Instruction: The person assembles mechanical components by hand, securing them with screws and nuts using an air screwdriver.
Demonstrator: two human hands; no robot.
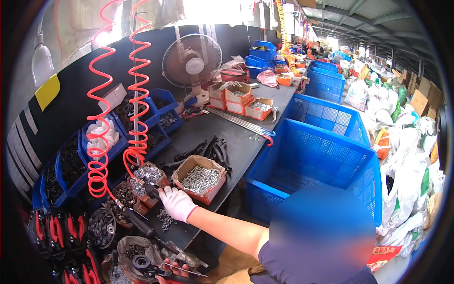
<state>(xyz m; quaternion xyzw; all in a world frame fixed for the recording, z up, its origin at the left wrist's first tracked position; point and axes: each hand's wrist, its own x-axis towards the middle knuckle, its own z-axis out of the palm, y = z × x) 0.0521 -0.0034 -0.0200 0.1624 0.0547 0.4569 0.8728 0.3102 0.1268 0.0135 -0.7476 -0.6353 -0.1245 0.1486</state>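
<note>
My right hand [177, 203], in a white glove, reaches across the bench. Its fingers are closed at a black air tool [152, 190] on the end of a red coiled hose; the palm side is hidden. At the lower edge, my left hand [176, 269] shows bare fingertips curled round a black plastic part with a round end [142, 263]. Beside those fingers runs a thin metal rod [191, 270]. Between the hands lies a long black air screwdriver [139, 223] on a second hose. Loose nuts [165, 220] are scattered below my right hand.
A carton of bolts [199, 181] and a box of silver hardware [149, 174] flank my right hand. Red coiled hoses [138, 90] hang above blue parts bins [71, 163]. A fan [193, 64] stands behind; large blue crates [312, 156] line the bench's right side. Black-and-red tools [56, 229] fill the lower left.
</note>
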